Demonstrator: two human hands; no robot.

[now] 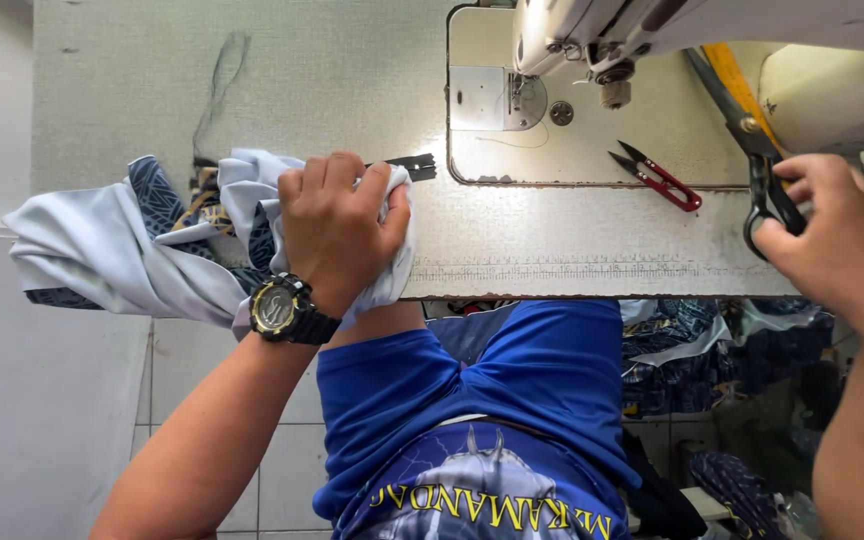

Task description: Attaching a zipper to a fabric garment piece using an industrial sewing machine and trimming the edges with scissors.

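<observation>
My left hand (340,222) is closed over a bunched garment (122,245) of pale grey cloth with dark blue patterned panels, pressing it down at the near edge of the sewing table (512,245). A black zipper end (410,166) pokes out past my fingers. A black watch sits on that wrist. My right hand (837,240) grips the black handles of large scissors (752,140), whose blades lie up along the machine's right side next to a yellow tape. The white sewing machine (672,30) stands at the far right.
Small red-handled thread snips (660,178) lie on the machine bed near the needle plate (497,100). Loose threads lie on the table at the upper left. Piles of blue patterned cloth (692,350) sit below the table at right. My blue shorts fill the foreground.
</observation>
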